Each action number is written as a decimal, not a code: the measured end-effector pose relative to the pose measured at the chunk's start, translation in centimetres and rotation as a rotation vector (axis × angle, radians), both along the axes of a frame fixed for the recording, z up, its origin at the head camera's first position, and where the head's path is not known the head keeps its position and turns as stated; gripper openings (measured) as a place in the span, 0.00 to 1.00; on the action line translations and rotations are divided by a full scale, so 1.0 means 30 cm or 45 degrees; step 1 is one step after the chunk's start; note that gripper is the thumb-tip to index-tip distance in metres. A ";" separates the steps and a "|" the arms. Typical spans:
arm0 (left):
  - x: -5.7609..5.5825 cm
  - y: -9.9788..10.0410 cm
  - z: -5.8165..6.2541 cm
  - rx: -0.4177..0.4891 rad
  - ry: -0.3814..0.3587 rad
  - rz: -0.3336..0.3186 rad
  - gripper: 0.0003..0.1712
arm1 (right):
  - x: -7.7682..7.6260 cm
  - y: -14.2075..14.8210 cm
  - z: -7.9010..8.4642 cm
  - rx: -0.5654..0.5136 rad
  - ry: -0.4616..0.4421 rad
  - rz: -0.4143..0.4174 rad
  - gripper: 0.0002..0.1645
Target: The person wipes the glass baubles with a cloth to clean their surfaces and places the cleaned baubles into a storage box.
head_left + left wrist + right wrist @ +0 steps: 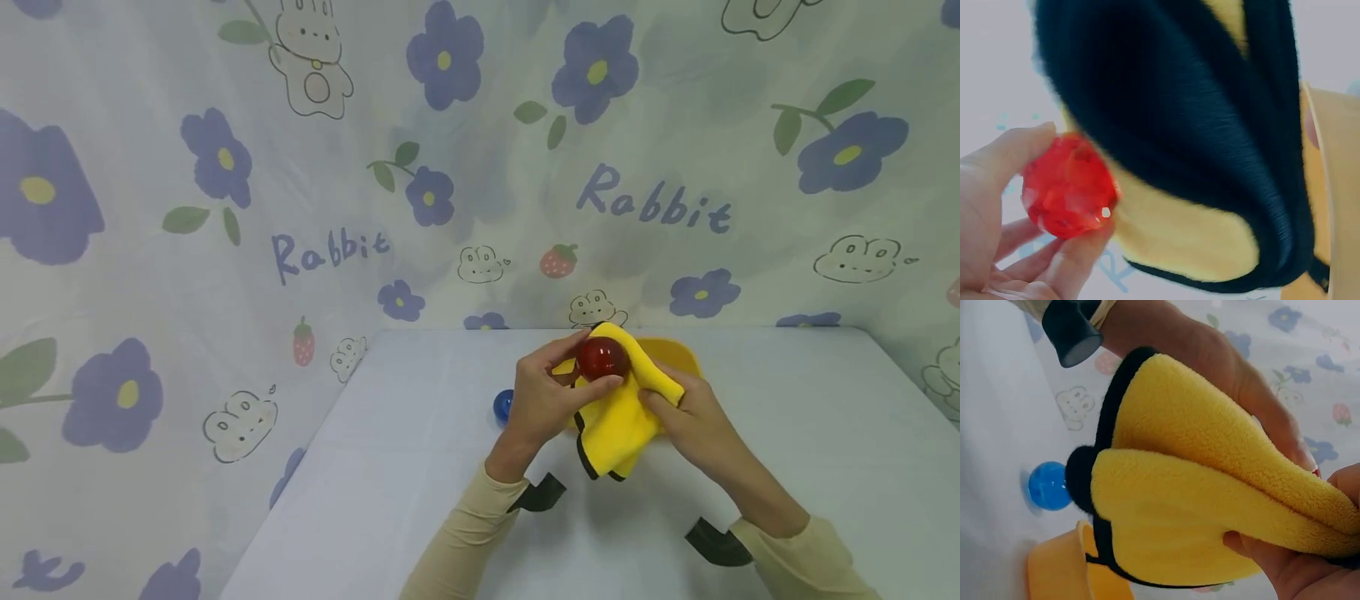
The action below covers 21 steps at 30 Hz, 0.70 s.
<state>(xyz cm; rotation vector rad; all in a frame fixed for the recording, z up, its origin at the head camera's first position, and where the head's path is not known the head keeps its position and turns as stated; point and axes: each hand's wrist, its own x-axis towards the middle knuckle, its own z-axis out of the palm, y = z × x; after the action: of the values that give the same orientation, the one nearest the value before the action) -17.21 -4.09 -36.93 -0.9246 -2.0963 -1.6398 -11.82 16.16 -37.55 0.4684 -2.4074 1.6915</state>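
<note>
A shiny, faceted red ball (602, 358) is held between the thumb and fingers of my left hand (546, 392), raised above the table. My right hand (692, 417) grips a yellow cloth (622, 425) with black edging, thumb on the near side. The cloth lies against the right side of the ball and hangs down in folds. In the left wrist view the red ball (1069, 186) shows its cut faces, with the cloth's dark edging (1179, 112) close beside it. From the right wrist the cloth (1172, 506) hides most of the ball.
Behind the hands a yellow container (678, 354) stands on the white table (420, 417), partly covered by the cloth. A blue ball (1049, 486) rests on the table left of it. A curtain (480, 167) printed with flowers and rabbits hangs behind the table.
</note>
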 end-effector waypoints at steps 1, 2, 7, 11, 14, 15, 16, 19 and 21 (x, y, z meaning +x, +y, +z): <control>0.000 -0.001 0.002 -0.016 -0.017 0.005 0.36 | 0.001 -0.001 0.003 0.017 -0.006 -0.014 0.26; 0.000 -0.002 0.003 -0.030 -0.039 0.010 0.36 | 0.003 -0.001 0.006 0.033 -0.008 -0.028 0.27; 0.000 0.000 0.004 -0.092 -0.169 0.040 0.35 | 0.012 -0.003 0.017 0.120 -0.006 -0.081 0.30; -0.001 -0.004 0.004 -0.124 -0.188 0.051 0.33 | 0.023 -0.004 0.028 0.159 0.025 -0.085 0.32; -0.003 -0.009 0.008 -0.139 -0.181 0.041 0.31 | 0.029 -0.006 0.034 0.175 0.054 -0.075 0.32; -0.003 -0.010 0.009 -0.145 -0.182 0.039 0.30 | 0.031 -0.007 0.036 0.182 0.061 -0.074 0.32; -0.004 -0.011 0.010 -0.152 -0.182 0.034 0.30 | 0.032 -0.008 0.037 0.188 0.065 -0.075 0.32; -0.007 -0.014 0.007 -0.172 -0.187 0.023 0.29 | 0.036 -0.011 0.041 0.211 0.080 -0.083 0.32; -0.009 -0.015 0.005 -0.187 -0.191 0.013 0.29 | 0.039 -0.013 0.044 0.225 0.097 -0.088 0.32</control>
<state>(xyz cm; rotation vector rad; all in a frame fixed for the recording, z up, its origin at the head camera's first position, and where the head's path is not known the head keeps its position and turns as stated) -17.48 -4.53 -36.77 -0.8562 -2.3446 -1.6134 -10.65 15.76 -36.25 0.4590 -2.4982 1.4150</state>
